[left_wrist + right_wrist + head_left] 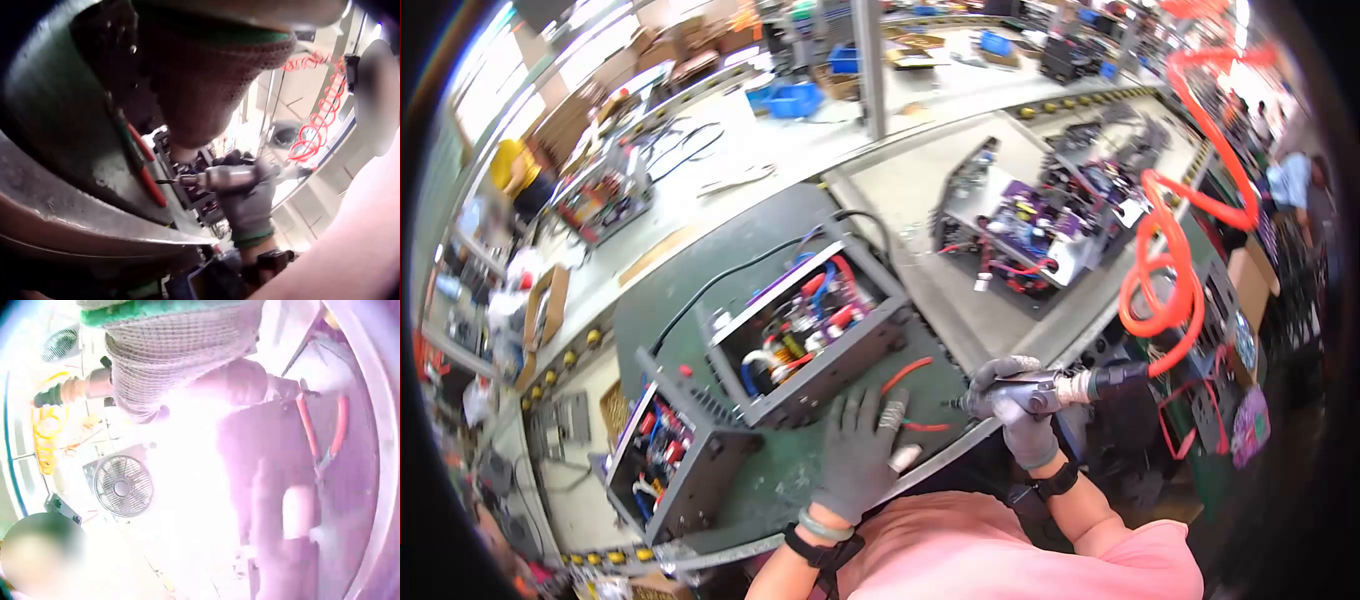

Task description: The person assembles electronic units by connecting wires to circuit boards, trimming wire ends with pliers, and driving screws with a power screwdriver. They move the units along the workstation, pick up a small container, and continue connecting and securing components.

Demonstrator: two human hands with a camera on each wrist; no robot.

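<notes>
Nearest, a pink shirt (960,545) borders the workbench. Directly beyond it, the gloved left hand (855,455) lies palm down on the green mat (730,235), fingers extended, slightly spread and gripping nothing; the thumb tip is bare. The gloved right hand (1022,425) has its fingers curled around the body of a power screwdriver (1045,392). The screwdriver lies across these fingers, tool end projecting past them toward the left hand, tail end projecting on the opposite side into a red coiled hose (1157,326). Between the two hands, pliers (907,371) with red handles rest on the mat, handles apart and directed toward the screwdriver tip; whether the tip touches them cannot be told. The pliers' head lies at the left index finger; contact is likewise unclear. Just ahead of the left fingertips stands an open metal case (830,377) containing wiring, with a smaller case (700,480) beside it. Farther out, another opened unit (1050,225) sits on a pale tray (900,195). Well beyond, a blue bin (793,101) occupies the far bench.
</notes>
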